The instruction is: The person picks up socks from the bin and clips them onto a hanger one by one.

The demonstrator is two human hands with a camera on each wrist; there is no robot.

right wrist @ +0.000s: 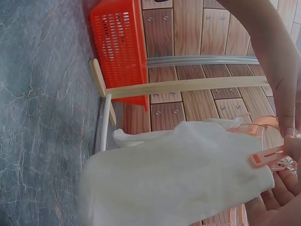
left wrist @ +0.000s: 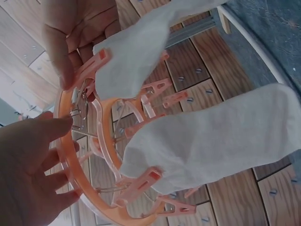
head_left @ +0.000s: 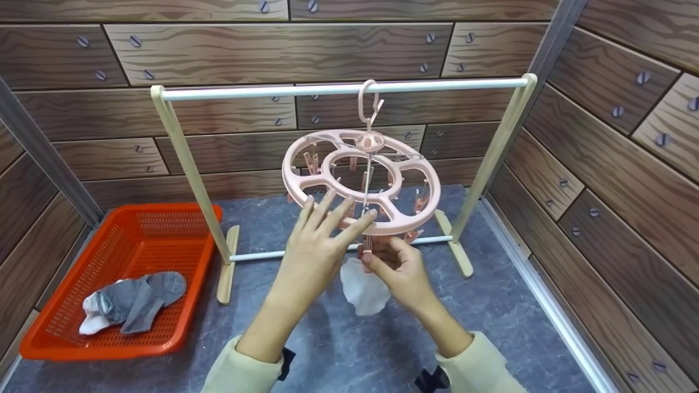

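Observation:
A pink round drying hanger (head_left: 407,222) with several clothespins hangs by its hook from the rack's white bar. My left hand (head_left: 314,248) rests its extended, spread fingers on the near rim. Below that rim, my right hand (head_left: 405,270) pinches a pink clothespin (right wrist: 268,156) between thumb and fingers. This clothespin bites the end of a white sock (right wrist: 178,174), which dangles beneath the hanger. In the left wrist view, a second white sock (left wrist: 211,141) is clipped to the hanger by another clothespin (left wrist: 138,187); the head view hides it.
An orange-red plastic basket (head_left: 188,322) stands at the left, with grey and white socks (head_left: 139,300) lying inside. The rack's wooden legs (head_left: 191,169) flank the hanger on both sides. Wood-patterned walls (head_left: 273,49) enclose the grey marbled surface (head_left: 491,327).

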